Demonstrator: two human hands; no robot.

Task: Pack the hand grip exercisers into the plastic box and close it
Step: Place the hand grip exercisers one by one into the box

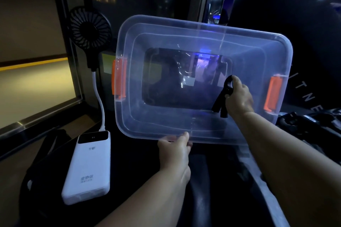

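A person is looking down at their two bare hands, which are working well apart from each other in dim, bluish light. The left hand [175,151] is gripping the near rim of a clear plastic box [129,46], fingers curled over the edge, and is holding the box tipped so that its open mouth is facing the camera. The right hand [239,96] is reaching into that opening and is pinching a black hand grip exerciser [221,104] by its looped top, with the two handles hanging downward near the box's right-hand wall. Orange latches are showing at the left end [119,77] and the right end [275,94] of the box. No lid is showing, and the rest of the box appears to be holding nothing yet. This seems to be the packing step, likely at its start. The next move is probably calling for the right hand to let the exerciser go against the box floor, then to fetch more; a dark heap [311,121] at the right may be holding them, though it is too dark to tell. A white power bank [88,167] is lying at the left, cabled to a small black fan [90,27].
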